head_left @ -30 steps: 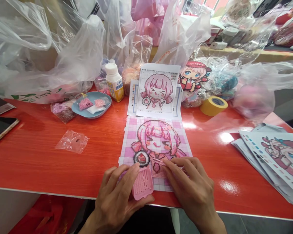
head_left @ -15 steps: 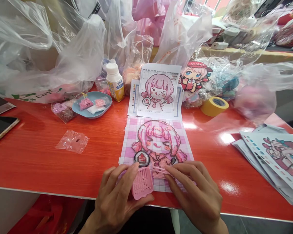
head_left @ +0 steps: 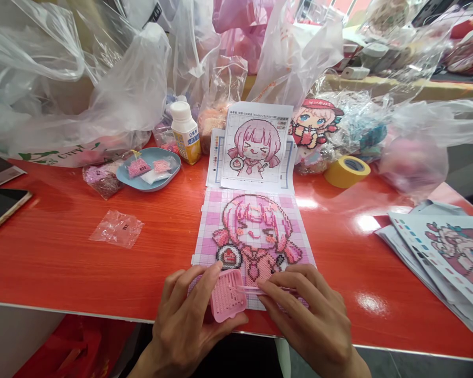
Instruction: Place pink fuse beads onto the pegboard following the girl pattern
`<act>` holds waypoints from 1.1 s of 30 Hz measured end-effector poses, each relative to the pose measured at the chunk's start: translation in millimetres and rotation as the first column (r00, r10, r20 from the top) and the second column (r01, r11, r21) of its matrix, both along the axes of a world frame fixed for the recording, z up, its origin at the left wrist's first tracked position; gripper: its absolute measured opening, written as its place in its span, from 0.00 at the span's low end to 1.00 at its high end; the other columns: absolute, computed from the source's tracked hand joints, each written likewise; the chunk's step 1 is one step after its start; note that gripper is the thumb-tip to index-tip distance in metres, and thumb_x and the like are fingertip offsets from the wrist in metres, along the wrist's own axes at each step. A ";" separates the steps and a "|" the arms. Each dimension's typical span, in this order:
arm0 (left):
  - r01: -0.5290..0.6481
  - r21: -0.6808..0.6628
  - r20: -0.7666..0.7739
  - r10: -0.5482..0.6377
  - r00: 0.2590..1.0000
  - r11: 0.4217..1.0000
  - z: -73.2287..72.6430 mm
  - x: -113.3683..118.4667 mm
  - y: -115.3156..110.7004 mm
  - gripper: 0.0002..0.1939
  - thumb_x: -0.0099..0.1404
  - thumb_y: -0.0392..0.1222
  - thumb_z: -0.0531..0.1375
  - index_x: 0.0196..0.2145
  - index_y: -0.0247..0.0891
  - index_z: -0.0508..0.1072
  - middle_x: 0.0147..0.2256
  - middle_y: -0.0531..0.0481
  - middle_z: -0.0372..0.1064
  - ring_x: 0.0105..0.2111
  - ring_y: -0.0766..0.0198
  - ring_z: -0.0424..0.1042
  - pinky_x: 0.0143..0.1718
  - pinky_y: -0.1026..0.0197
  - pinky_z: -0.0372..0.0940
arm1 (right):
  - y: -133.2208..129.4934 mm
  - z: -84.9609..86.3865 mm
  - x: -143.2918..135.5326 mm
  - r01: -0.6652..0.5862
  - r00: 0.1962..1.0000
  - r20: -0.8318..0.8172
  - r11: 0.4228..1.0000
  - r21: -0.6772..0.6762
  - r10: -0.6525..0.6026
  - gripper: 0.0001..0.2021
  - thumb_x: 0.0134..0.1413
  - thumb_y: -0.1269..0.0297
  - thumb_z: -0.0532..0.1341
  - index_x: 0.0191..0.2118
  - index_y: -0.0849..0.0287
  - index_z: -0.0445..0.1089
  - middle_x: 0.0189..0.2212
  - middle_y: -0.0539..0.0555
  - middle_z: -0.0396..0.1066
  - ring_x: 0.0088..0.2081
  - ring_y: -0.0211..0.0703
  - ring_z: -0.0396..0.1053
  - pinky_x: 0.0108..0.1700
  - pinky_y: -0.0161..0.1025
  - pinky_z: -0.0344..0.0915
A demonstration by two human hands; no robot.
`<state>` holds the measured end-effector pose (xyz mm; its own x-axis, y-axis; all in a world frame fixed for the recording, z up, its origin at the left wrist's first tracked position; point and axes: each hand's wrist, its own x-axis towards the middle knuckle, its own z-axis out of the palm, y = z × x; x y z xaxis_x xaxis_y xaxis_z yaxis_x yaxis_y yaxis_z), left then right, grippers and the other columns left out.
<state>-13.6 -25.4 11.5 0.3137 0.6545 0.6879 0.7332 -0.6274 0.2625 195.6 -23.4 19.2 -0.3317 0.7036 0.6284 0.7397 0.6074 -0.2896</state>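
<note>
My left hand (head_left: pixel 193 310) grips a small pink bead tray (head_left: pixel 228 302) over the table's front edge, tilted toward me, with beads lined up in its grooves. Pinched in my right hand (head_left: pixel 307 310) are pale pink tweezers (head_left: pixel 250 290), whose tips reach over the tray's right side. Whether a bead sits between the tips is too small to tell. Just beyond both hands lies a pegboard (head_left: pixel 205 226) on which a bead picture of a pink-haired figure (head_left: pixel 256 231) is laid out. The lower part of the board is hidden by my hands. Behind it a printed pattern sheet (head_left: pixel 256 147) leans upright.
On the left are a blue plate (head_left: pixel 161 184) with bead bags, a clear bag (head_left: pixel 118 229) and a phone (head_left: pixel 3 210). A bottle (head_left: pixel 186 134) stands behind the plate. Yellow tape (head_left: pixel 345 172) and printed sheets (head_left: pixel 441 262) lie right. Plastic bags (head_left: pixel 130 79) crowd the back.
My right hand has moved slightly left and toward me. The tweezer tips have come from above the bead picture to the tray. My left hand and the tray are nearly unmoved.
</note>
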 end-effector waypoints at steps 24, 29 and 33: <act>0.025 0.010 0.000 -0.025 1.000 1.000 -1.7 -1.4 -0.8 0.30 0.60 0.45 0.65 0.55 0.26 0.64 0.42 0.37 0.74 0.43 0.55 0.71 0.44 0.55 0.67 | 1.6 0.9 1.3 0.010 0.999 -0.036 0.999 0.052 -0.009 0.07 0.54 0.74 0.63 0.40 0.60 0.72 0.30 0.52 0.71 0.35 0.38 0.66 0.35 0.36 0.68; 0.033 0.020 -0.002 -0.033 0.999 0.999 -2.3 -1.6 -0.8 0.30 0.60 0.44 0.66 0.55 0.25 0.64 0.43 0.37 0.73 0.44 0.55 0.71 0.44 0.55 0.67 | 1.9 0.0 1.4 0.092 0.994 -0.062 0.994 0.065 -0.088 0.08 0.54 0.75 0.63 0.40 0.60 0.72 0.31 0.53 0.71 0.35 0.40 0.66 0.36 0.38 0.68; 0.027 0.022 -0.016 -0.027 1.000 0.999 -2.1 -1.0 -0.1 0.30 0.60 0.45 0.66 0.55 0.26 0.65 0.43 0.38 0.74 0.44 0.55 0.71 0.44 0.55 0.67 | 3.3 -2.7 0.6 0.146 0.987 -0.068 0.988 0.040 -0.143 0.09 0.54 0.74 0.63 0.42 0.59 0.73 0.30 0.52 0.71 0.34 0.39 0.66 0.36 0.37 0.68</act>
<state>-14.7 -25.5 9.4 0.3419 0.6305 0.6968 0.7198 -0.6524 0.2372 196.1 -20.1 16.5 -0.1859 0.7121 0.6771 0.8011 0.5088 -0.3152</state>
